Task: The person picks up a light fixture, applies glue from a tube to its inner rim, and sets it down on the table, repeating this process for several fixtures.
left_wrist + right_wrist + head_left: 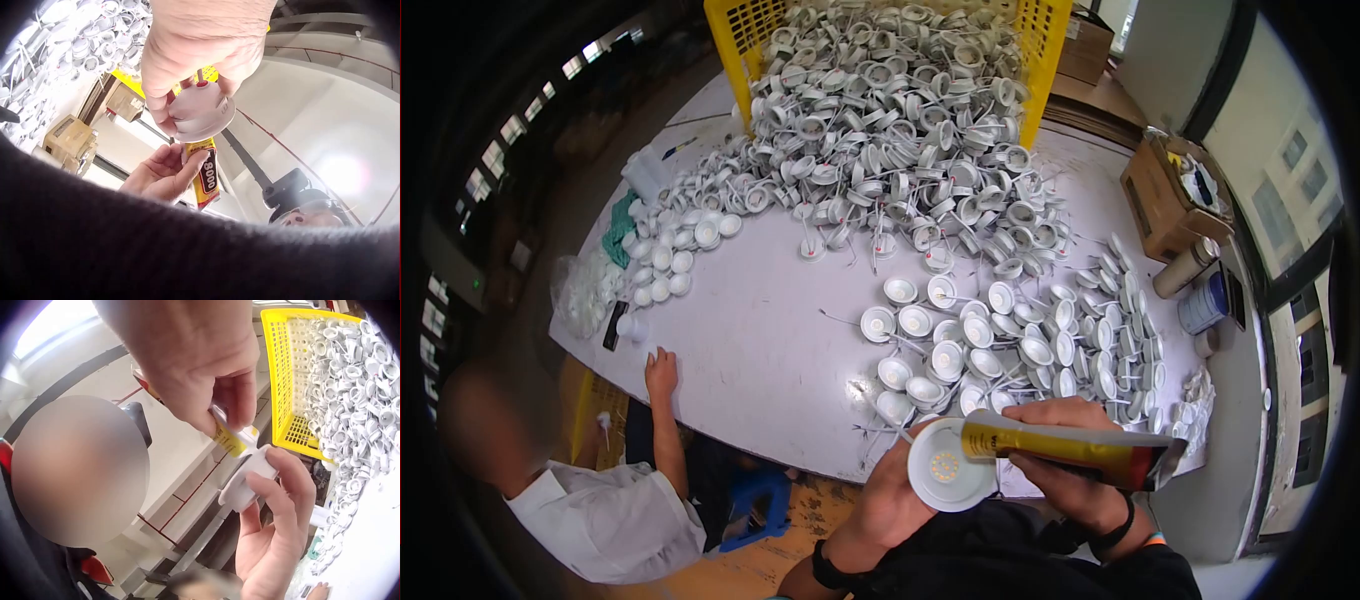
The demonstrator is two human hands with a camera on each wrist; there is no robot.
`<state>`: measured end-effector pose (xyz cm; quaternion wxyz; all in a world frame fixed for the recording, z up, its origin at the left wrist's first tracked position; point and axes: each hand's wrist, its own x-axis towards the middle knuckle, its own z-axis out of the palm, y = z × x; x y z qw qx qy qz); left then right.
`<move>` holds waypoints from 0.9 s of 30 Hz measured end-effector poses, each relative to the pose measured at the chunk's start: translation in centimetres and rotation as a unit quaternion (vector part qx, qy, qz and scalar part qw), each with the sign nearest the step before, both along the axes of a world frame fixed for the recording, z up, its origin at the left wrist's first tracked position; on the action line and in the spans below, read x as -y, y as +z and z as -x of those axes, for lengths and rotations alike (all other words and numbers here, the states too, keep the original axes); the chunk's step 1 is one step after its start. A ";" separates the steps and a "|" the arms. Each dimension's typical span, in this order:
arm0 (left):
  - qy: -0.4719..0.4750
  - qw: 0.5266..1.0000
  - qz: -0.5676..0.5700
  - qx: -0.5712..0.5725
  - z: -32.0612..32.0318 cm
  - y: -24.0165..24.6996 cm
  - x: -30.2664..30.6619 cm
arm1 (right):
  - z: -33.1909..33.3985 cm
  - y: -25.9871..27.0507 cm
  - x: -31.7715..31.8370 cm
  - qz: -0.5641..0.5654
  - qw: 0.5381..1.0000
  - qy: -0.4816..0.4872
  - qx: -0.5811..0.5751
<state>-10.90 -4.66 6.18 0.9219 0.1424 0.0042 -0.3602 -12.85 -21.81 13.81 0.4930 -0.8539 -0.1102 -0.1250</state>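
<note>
My left hand (892, 500) holds a round white lamp housing (948, 490) with its open face up, a ring of small yellow LEDs in its middle. My right hand (1070, 465) pinches a yellow and black tube (1050, 447), whose nozzle end is at the housing's rim. In the left wrist view, the fingers of the left hand (200, 50) grip the back of the housing (203, 112), and the tube (206, 178) shows behind it. The right wrist view shows the tube's tip (234, 442) at the housing's edge (247, 481).
A yellow crate (1045, 70) spills many white ring parts (880, 130) onto the table (770, 330). Several white lamps (1030, 345) lie in front of me. At right stand a cardboard box (1165, 200), a bottle (1187, 267) and a can (1203, 305). Another person (610, 520) sits at left.
</note>
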 end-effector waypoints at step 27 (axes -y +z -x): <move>0.073 0.993 -0.083 0.041 -1.1 -1.7 -0.5 | -1.8 -3.2 -2.1 -0.343 0.932 -0.049 -0.107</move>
